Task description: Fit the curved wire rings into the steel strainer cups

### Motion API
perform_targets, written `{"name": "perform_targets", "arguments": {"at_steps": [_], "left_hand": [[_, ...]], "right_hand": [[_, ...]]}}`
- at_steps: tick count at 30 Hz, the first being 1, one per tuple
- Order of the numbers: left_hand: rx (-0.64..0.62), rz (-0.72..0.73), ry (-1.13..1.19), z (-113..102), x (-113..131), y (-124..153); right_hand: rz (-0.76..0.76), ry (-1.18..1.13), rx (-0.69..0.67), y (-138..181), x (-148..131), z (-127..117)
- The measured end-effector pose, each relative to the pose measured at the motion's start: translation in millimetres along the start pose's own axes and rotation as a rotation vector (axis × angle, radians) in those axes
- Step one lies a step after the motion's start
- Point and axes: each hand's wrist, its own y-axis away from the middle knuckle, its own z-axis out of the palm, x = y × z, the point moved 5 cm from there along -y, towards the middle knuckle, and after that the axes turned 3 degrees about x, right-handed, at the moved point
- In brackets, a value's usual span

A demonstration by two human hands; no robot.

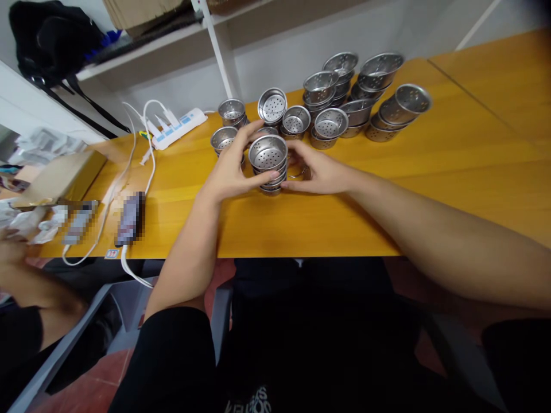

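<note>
A short stack of perforated steel strainer cups stands on the yellow wooden table. My left hand curls around the stack's left side, thumb against its lower rim. My right hand cups the stack from the right, fingers bent toward it and touching a metal piece beside it. More strainer cups stand singly just behind the hands, and taller stacks of strainer cups crowd the far side of the table.
A white power strip with cables lies at the back left. Two pixelated devices and a cardboard box rest near the left edge. Another person's arm shows at the lower left. A shelf post rises behind.
</note>
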Motion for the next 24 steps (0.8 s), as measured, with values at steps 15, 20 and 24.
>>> {"name": "perform_targets", "arguments": {"at_steps": [15, 20, 24], "left_hand": [[-0.193, -0.184, 0.327, 34, -26, 7], [-0.294, -0.235, 0.366, 20, -16, 17], [-0.305, -0.226, 0.332, -13, -17, 50]], "right_hand": [[-0.002, 0.002, 0.008, 4, 6, -14], [-0.012, 0.06, 0.099, 4, 10, -28], [-0.019, 0.06, 0.106, 4, 14, -27]]}}
